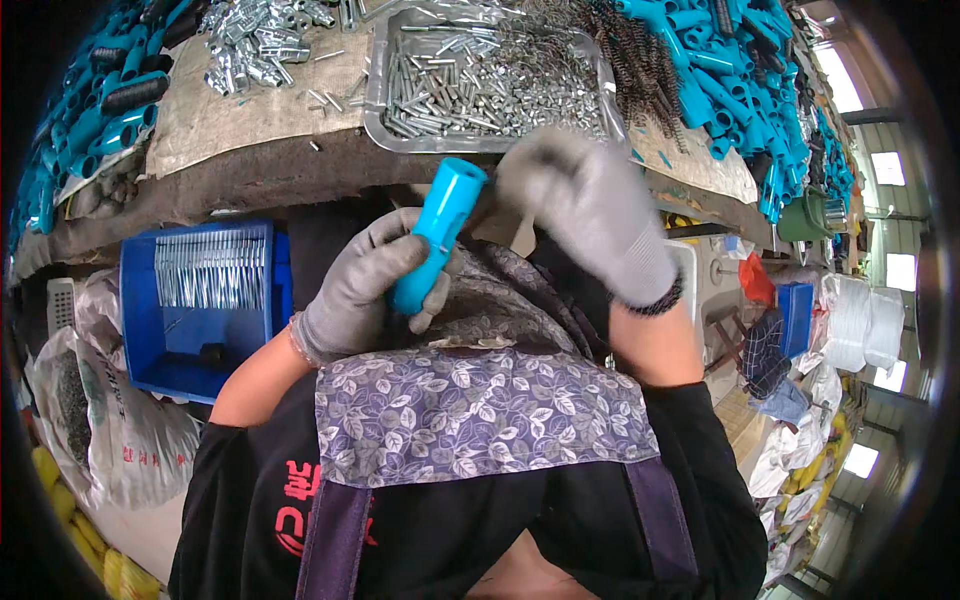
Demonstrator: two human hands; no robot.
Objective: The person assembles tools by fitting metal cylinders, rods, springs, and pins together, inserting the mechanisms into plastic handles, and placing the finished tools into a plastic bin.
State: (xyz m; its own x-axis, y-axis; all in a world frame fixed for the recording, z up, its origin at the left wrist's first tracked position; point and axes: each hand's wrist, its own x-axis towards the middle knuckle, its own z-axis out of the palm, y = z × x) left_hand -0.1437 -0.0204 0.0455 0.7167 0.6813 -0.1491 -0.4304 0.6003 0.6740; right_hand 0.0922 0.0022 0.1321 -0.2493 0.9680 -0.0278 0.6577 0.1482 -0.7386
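My left hand (362,275), in a grey work glove, is closed around a turquoise plastic tubular handle (448,205). The handle stands tilted, its round open end up and to the right, with a slot-like opening in its side. To the right, my gloved right hand (590,205) is raised at the bench's front edge, by the near right corner of a clear tray (376,112). Motion smears its fingers, so whether they hold anything cannot be made out. Short metal pins (440,95) and small metal pieces (545,95) fill the tray.
Turquoise handles lie heaped at the bench's left (100,120) and right (715,75). Dark springs (640,60) lie beside the tray, metal fittings (262,40) at back left. A blue bin (140,330) with stacked metal strips (212,268) stands at my left. A leaf-patterned apron (480,415) covers my lap.
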